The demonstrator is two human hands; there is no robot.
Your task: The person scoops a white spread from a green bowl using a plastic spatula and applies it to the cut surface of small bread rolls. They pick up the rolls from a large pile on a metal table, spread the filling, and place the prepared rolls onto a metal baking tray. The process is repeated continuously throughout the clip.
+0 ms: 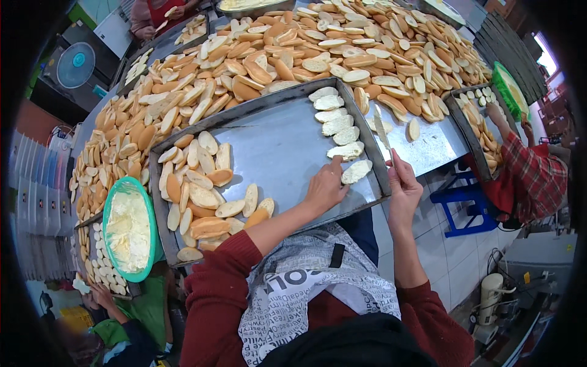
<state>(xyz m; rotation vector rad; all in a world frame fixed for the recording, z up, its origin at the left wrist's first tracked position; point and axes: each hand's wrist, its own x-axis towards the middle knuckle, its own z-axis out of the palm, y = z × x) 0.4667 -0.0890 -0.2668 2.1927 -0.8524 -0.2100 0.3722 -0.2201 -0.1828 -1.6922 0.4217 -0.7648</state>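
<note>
My left hand is over the tray with its index finger and thumb spread around the near end of a cream-topped bread slice; whether they touch it is hard to tell. That slice lies at the near end of a row of coated slices along the tray's right side. Just beyond the tray's right wall, my right hand grips a spreading knife, its smeared blade pointing up and away. Plain bread slices are heaped in the left part of the metal tray.
A green-rimmed tub of pale cream stands left of the tray. Behind it spreads a large pile of bread pieces. Co-workers handle bread at the right, lower left and far left. A blue stool stands at right.
</note>
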